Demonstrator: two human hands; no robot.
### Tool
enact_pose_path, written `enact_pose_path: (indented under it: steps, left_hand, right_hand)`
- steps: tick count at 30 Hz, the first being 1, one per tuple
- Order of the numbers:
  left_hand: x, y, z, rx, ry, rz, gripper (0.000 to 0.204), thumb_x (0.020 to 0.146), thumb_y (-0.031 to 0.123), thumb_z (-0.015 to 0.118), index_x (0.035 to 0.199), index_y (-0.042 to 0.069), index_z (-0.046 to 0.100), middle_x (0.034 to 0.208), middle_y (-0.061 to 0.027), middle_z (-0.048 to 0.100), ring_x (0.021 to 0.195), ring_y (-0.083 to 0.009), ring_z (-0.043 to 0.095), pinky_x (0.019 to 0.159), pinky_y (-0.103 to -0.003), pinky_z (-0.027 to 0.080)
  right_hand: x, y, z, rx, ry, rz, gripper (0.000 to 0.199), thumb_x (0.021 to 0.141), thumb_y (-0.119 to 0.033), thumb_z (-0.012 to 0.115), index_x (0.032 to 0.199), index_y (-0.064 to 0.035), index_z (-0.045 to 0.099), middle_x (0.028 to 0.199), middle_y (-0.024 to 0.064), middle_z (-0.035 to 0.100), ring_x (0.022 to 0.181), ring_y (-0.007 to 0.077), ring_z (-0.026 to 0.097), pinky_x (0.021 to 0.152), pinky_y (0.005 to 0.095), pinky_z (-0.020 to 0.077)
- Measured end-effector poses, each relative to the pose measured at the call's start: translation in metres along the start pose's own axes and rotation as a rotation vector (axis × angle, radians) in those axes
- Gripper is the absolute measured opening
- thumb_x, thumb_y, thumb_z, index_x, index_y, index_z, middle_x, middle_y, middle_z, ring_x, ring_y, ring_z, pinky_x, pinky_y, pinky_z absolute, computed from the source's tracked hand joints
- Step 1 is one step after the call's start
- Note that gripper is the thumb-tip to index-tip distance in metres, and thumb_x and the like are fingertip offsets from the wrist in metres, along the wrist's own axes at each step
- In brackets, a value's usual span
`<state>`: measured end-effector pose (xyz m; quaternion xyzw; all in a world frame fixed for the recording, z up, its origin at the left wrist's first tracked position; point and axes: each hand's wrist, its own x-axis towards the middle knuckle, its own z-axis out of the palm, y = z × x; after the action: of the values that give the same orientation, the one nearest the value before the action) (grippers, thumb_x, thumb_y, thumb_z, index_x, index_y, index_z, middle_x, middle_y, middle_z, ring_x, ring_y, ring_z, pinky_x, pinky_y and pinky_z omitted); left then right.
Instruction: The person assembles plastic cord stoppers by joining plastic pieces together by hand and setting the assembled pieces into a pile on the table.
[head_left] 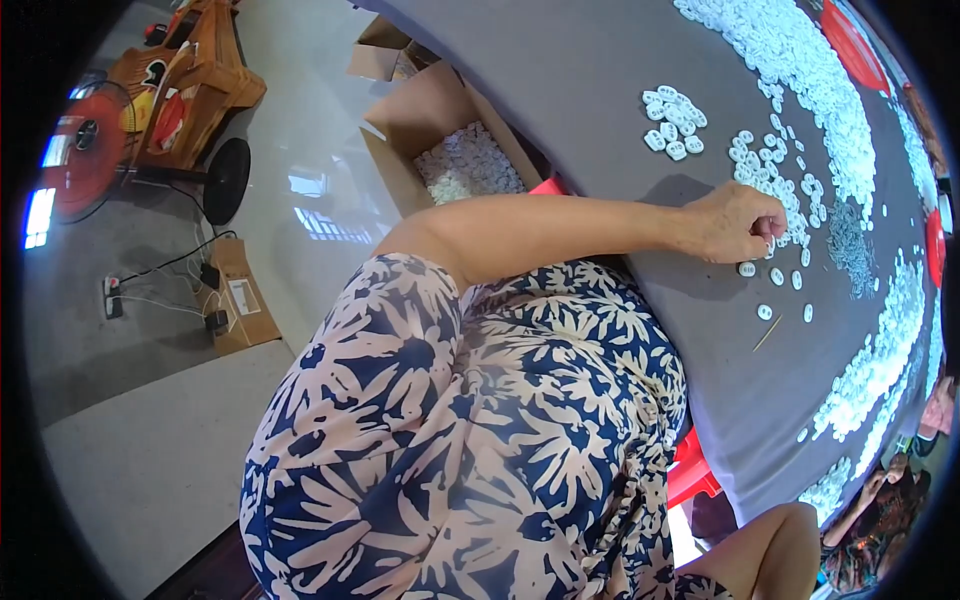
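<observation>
One of the hands lies on the grey desk, reached across from the lower left on a bare forearm; which side it belongs to cannot be told from this view, since the body is twisted. Its fingers are curled in tight, the tips pinched together at the edge of a scatter of small white pieces (round, button-like, each too small to read in detail). Whether a piece sits between the fingertips cannot be told. The other hand is not in view.

Just below the knuckles lie a few loose white pieces, apart from one another, and near them a thin wooden stick rests flat on the desk, its long axis running on a diagonal from lower left to upper right. A separate small cluster of white pieces sits further up the desk, well apart from the hand. A long heap of white pieces curves along the far side, and another band runs down the right edge.

Beside the desk an open cardboard box holds more white pieces. A red fan stands on the floor to the left.
</observation>
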<state>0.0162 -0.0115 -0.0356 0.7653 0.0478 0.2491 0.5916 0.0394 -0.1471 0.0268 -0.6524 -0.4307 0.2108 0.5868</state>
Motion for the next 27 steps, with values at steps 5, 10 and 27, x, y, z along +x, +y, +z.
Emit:
enact_pose_path:
  steps: [5,10,27]
  left_hand:
    - [-0.001,-0.001,-0.001,0.010,0.004,-0.005,0.014,0.078,0.004,0.062,0.092,0.002,0.061,0.079,-0.0063,0.065,0.072,-0.0142,0.061,0.068,-0.029,0.051]
    - [0.002,-0.005,0.003,-0.059,0.038,0.031,0.011,0.072,0.003,0.061,0.083,0.001,0.062,0.071,-0.0079,0.065,0.066,-0.0183,0.063,0.062,-0.032,0.051]
    - [0.001,-0.005,0.008,-0.054,0.041,0.065,0.011,0.073,0.004,0.062,0.085,0.002,0.062,0.073,-0.0087,0.065,0.067,-0.0186,0.062,0.063,-0.032,0.050]
  right_hand:
    - [0.005,-0.005,0.001,0.014,-0.039,-0.028,0.016,0.078,-0.014,0.070,0.079,-0.0038,0.058,0.072,0.0006,0.057,0.055,0.0087,0.049,0.047,0.0229,0.0363]
    - [0.010,-0.009,0.005,0.009,-0.056,-0.052,0.015,0.079,-0.014,0.069,0.080,-0.0039,0.058,0.072,0.0002,0.057,0.055,0.0079,0.049,0.046,0.0224,0.0358]
    - [0.021,-0.024,-0.009,-0.005,-0.133,-0.149,0.011,0.083,-0.011,0.068,0.084,-0.0042,0.059,0.073,-0.0013,0.057,0.054,0.0054,0.048,0.045,0.0208,0.0341]
